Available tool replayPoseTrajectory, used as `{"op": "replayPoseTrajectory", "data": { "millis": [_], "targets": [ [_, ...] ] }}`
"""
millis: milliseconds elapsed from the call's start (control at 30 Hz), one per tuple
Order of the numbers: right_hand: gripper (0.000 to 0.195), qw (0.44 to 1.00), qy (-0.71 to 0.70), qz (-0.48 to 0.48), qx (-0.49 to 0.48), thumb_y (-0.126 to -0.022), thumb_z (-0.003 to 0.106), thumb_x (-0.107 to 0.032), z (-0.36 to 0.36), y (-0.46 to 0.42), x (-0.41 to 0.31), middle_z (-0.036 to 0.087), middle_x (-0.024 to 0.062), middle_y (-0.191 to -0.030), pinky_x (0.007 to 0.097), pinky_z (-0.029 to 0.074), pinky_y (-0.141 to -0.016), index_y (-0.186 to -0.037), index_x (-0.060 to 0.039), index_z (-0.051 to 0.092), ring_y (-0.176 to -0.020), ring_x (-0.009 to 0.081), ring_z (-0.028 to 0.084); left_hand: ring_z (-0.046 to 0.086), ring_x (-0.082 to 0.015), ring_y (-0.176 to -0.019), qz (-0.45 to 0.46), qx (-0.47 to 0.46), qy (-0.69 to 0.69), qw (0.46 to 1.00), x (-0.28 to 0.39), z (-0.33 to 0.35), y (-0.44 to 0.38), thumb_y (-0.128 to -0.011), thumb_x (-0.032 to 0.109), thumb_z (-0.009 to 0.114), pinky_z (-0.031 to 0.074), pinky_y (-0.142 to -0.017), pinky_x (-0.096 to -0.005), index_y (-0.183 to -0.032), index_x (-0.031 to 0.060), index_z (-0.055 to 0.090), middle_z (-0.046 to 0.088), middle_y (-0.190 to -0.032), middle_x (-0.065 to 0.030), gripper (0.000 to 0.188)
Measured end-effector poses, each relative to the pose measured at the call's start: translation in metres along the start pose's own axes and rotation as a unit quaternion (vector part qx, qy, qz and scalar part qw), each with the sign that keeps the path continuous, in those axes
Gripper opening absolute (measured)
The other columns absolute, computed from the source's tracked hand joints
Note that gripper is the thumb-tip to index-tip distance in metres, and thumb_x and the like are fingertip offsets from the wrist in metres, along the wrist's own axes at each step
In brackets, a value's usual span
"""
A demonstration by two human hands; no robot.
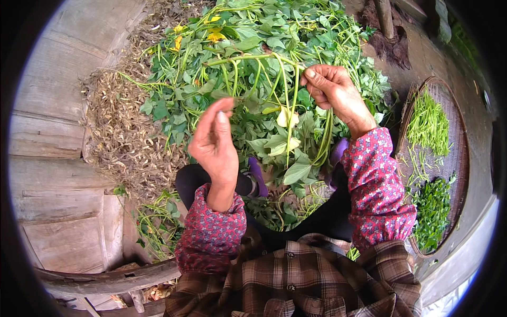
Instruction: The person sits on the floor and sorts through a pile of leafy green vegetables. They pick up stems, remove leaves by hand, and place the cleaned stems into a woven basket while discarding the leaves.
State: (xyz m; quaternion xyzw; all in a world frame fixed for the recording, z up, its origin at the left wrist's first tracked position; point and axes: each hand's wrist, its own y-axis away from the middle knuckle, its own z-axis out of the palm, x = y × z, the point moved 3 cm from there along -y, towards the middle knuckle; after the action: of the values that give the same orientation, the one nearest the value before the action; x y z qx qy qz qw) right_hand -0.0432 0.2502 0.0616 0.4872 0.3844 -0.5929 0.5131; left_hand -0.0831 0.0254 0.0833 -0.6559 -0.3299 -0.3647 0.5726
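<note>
My right hand [336, 93] pinches one end of a green leafy vine [253, 57], possibly sweet potato, between thumb and fingers. The vine's stem runs leftward, roughly level, with several long leaf stalks [291, 115] hanging down from it. Some of those stalks end in green leaves [299, 172], and a pale yellow leaf [287, 117] hangs among them. Below and left of the vine, my left hand [216, 146] is raised, with its thumb apart from the fingers. Its fingertips are blurred against the greenery, and I see nothing held in it.
A big heap of cut vines [257, 23] spreads ahead of my feet. Dry pods and husks [122, 130] lie along a wooden board wall [51, 134]. To the right, a round woven tray [457, 166] holds green stalks [427, 125] and leaves [431, 214]. A wooden beam [111, 279] crosses at lower left.
</note>
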Motion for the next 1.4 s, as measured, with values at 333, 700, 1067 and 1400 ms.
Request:
{"op": "replayPoseTrajectory", "data": {
  "millis": [333,700,1067,1400],
  "targets": [
    [0.025,0.999,0.016,0.009,-0.03,-0.092,0.049,-0.023,0.004,0.002,0.001,0.035,-0.0069,-0.053,0.02,0.017,-0.037,-0.083,-0.0016,0.057,-0.041,0.0023,0.023,0.06,-0.0236,-0.096,-0.225,-0.076,0.217,0.947,-0.028,0.002,-0.017,-0.094,0.024,0.044,0.047,-0.088,-0.0342,-0.109,-0.0075,0.054,0.061,-0.102,-0.0183,0.036],
    [0.028,0.993,0.101,0.026,-0.053,-0.092,0.05,-0.026,0.011,0.004,0.007,0.037,-0.0064,-0.051,0.0197,0.022,-0.038,-0.081,-0.0018,0.058,-0.041,0.0034,0.027,0.059,-0.0172,-0.077,-0.291,-0.257,0.162,0.907,-0.026,0.014,-0.015,-0.096,0.029,0.037,0.049,-0.075,-0.0286,-0.116,-0.006,0.048,0.061,-0.085,-0.0125,0.042],
    [0.025,0.984,0.161,-0.022,0.08,-0.09,0.052,-0.024,-0.058,0.004,0.003,0.037,-0.0071,-0.048,0.0205,0.02,-0.036,-0.08,-0.0023,0.059,-0.039,0.0026,0.028,0.028,-0.0053,-0.048,-0.276,-0.06,0.494,0.822,0.003,-0.125,-0.027,-0.091,0.02,0.049,0.026,-0.04,-0.0197,-0.09,0.0055,0.05,0.034,-0.062,0.0038,0.014],
    [0.027,0.993,0.106,0.03,-0.05,-0.09,0.052,-0.028,0.009,-0.005,0.017,0.044,-0.0056,-0.054,0.0197,0.026,-0.039,-0.078,-0.0045,0.059,-0.044,0.0028,0.035,0.03,-0.0021,-0.046,-0.291,-0.136,0.21,0.923,-0.009,-0.006,0.023,-0.093,0.009,0.045,0.022,-0.041,-0.0178,-0.101,-0.0031,0.056,0.038,-0.059,0.0056,0.019]
  ]
}}
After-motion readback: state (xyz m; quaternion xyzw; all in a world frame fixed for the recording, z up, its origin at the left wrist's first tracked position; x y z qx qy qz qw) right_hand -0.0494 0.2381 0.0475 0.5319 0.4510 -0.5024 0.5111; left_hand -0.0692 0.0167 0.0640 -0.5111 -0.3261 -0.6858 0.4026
